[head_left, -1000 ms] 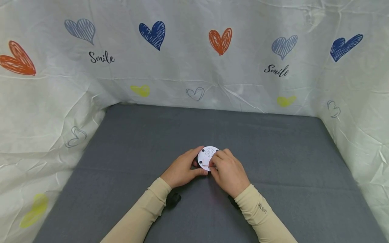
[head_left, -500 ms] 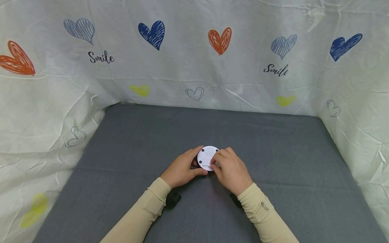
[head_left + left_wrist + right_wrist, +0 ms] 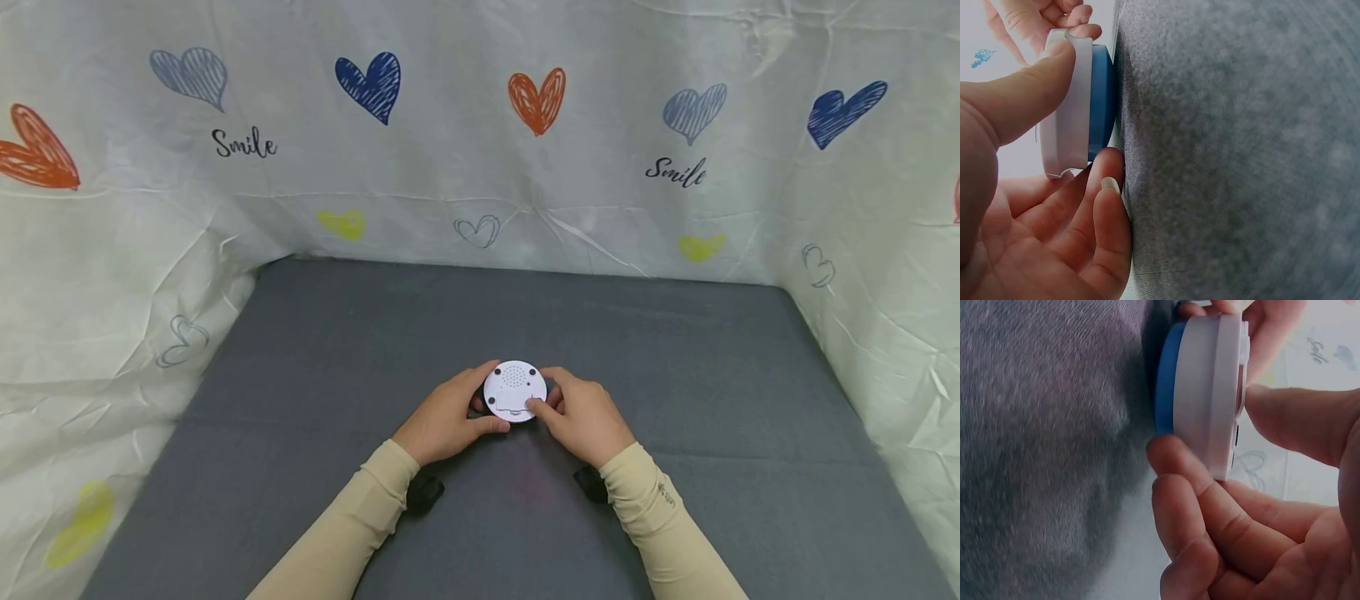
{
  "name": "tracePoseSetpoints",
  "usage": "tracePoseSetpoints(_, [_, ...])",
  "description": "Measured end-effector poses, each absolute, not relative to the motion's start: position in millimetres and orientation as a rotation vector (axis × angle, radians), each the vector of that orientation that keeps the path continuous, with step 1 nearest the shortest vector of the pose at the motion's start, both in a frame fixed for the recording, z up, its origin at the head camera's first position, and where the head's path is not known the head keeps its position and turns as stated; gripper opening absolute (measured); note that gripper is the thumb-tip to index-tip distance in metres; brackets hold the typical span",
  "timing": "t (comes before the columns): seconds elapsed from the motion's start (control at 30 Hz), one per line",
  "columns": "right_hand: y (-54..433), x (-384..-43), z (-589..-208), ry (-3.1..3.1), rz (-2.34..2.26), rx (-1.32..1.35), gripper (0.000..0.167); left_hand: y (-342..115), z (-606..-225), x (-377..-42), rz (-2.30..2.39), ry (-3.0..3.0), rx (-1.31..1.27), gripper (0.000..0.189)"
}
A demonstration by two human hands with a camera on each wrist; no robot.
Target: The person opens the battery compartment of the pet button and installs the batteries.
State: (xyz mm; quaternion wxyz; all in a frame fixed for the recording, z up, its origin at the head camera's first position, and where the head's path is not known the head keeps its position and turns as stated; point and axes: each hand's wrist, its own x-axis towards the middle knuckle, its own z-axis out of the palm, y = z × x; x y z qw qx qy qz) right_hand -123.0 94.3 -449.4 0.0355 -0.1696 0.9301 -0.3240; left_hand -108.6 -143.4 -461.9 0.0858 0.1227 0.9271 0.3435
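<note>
A round white device (image 3: pixel 504 392) with a blue underside faces up in the head view, held low over the table. Its face has a cluster of small holes, several dark round feet and a rectangular cover (image 3: pixel 513 409) near the front rim. My left hand (image 3: pixel 448 421) grips its left side, the thumb on the front rim in the left wrist view. On the right side my right hand (image 3: pixel 588 417) holds it too, its thumb (image 3: pixel 1291 419) pressing the face beside the cover and its fingers bent along the white side wall (image 3: pixel 1204 394). The blue part (image 3: pixel 1102 103) points at the cloth.
A grey cloth (image 3: pixel 390 333) covers the table. White sheeting (image 3: pixel 585 167) printed with hearts and the word Smile rises behind it and along both sides. Dark wrist cameras (image 3: pixel 425 493) sit under the two beige sleeves (image 3: pixel 337 525).
My right hand has shifted right off the middle of the device; its thumb now rests on the face and its fingers on the side. The left hand keeps its grip. More of the face shows.
</note>
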Motion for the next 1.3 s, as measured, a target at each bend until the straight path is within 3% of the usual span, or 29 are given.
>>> tracePoseSetpoints(0.37, [93.0, -122.2, -446.1, 2.807, -1.05, -0.512, 0.061, -144.2, -462.0, -107.5, 1.019, 2.772, 0.375, 0.09])
tracePoseSetpoints(1.3, [88.1, -123.1, -448.8, 2.774, -1.099, -0.404, 0.058, -142.6, -460.3, -108.5, 1.017, 2.757, 0.364, 0.091])
